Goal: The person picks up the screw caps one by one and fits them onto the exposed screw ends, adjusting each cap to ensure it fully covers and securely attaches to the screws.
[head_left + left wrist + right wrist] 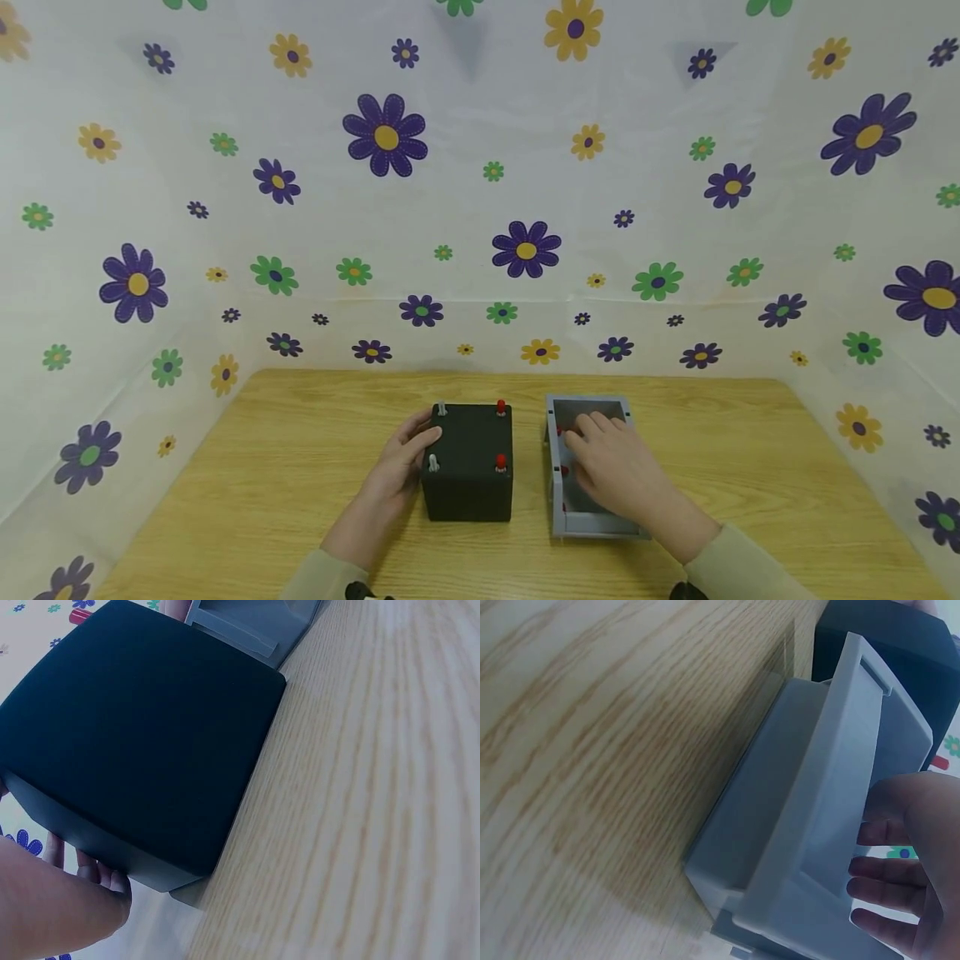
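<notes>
A black box [472,442] stands on the table, with two red-capped posts [501,462] along the right of its top and two silver posts [433,463] along the left. My left hand [396,468] grips its left side, thumb over the top edge and fingers along the side. To the right is a grey open-topped bin [600,524] with several small red pieces [564,471] along its left wall. Inside it reaches my right hand [611,462], fingers loosely bent near that wall. In the right wrist view, nothing shows between its spread fingers [889,892]; the bin's rim hides its thumb tip.
Box and bin stand side by side with a narrow gap on a wood-grain table [315,442]. A white flower-print sheet [465,192] rises behind the table and along both sides.
</notes>
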Demonstrator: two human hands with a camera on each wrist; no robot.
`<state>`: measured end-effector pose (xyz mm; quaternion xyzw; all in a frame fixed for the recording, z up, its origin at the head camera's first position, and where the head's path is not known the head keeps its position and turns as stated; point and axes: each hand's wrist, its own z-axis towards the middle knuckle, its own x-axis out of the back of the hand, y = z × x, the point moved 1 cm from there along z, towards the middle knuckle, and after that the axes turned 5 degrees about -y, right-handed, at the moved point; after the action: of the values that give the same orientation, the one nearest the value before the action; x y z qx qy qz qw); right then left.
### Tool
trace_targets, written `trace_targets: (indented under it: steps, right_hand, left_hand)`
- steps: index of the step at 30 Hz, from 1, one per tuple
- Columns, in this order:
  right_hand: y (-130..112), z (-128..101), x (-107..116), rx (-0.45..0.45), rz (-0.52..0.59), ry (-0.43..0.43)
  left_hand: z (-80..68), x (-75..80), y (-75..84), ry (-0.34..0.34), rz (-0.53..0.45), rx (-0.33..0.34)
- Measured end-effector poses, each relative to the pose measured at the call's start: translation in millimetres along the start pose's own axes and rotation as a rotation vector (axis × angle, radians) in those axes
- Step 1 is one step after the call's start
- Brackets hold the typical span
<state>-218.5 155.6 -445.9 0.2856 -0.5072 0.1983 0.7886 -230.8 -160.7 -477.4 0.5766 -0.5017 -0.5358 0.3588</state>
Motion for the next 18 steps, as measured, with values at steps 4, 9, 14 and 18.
trace_targets:
  steps: [4, 9, 14, 18]
  right_hand:
    - [-0.2, 0.5, -1.4, -0.006, -0.007, -0.029]
    - [0.4, 0.4, -2.6, -0.007, -0.014, -0.047]
    - [1.0, 0.2, -2.9, -0.008, -0.008, -0.046]
    - [0.8, 0.4, -4.1, -0.011, -0.009, -0.071]
  left_hand:
    - [-0.9, -1.1, 0.9, 0.004, 0.0, 0.005]
    - [-0.7, -1.2, 0.8, 0.01, 0.0, 0.007]
    - [-0.6, -0.9, 0.4, 0.007, -0.003, 0.003]
    - [-1.1, -1.1, 0.5, -0.001, -0.003, 0.005]
